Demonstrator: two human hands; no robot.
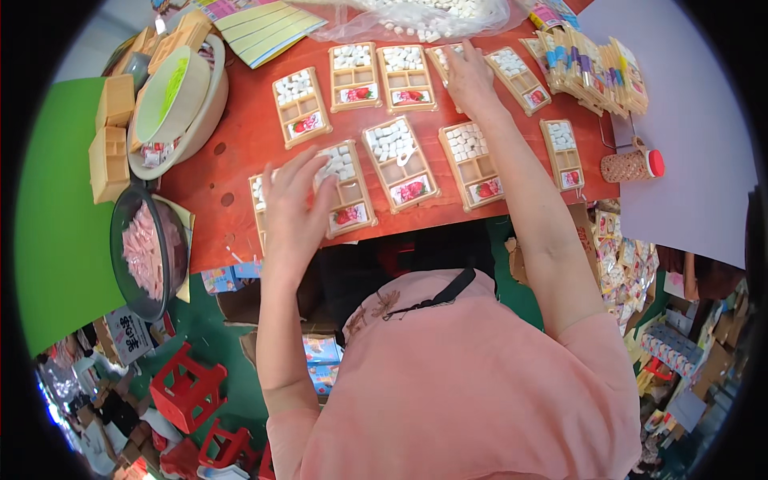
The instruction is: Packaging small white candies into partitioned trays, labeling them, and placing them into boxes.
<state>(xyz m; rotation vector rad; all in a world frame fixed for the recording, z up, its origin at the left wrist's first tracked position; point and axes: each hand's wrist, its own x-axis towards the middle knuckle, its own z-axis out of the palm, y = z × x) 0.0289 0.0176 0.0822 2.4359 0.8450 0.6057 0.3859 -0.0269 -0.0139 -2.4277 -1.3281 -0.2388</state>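
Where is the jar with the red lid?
In the head view, the jar is over on the right, by the right edge of the red table, just right of a tray of white pieces.

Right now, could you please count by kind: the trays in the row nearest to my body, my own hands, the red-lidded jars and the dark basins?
Front-row trays: 5 (the leftmost is mostly hidden)
Left hand and right hand: 2
Red-lidded jar: 1
Dark basin: 1
Total: 9
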